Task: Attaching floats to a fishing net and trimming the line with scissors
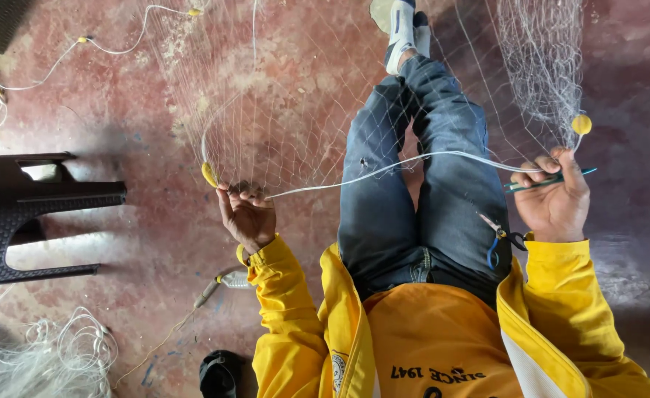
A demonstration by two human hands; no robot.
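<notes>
My left hand (247,215) grips a white rope (384,168) that edges a fine white fishing net (288,96), right beside a yellow float (208,175). The rope runs taut across my jeans-clad legs (413,169) to my right hand (555,197), which pinches it together with a slim green netting needle (553,179). A round yellow float (581,124) hangs just above that hand. The net drapes over my legs and the floor beyond. Small scissors with blue handles (500,239) rest on my right thigh. I wear a yellow jacket (428,332).
A black plastic chair (23,210) stands at the left on the red concrete floor (148,243). A heap of white line (60,361) lies at bottom left. A small plastic bottle (231,280) and a black sandal (218,374) lie near my left elbow.
</notes>
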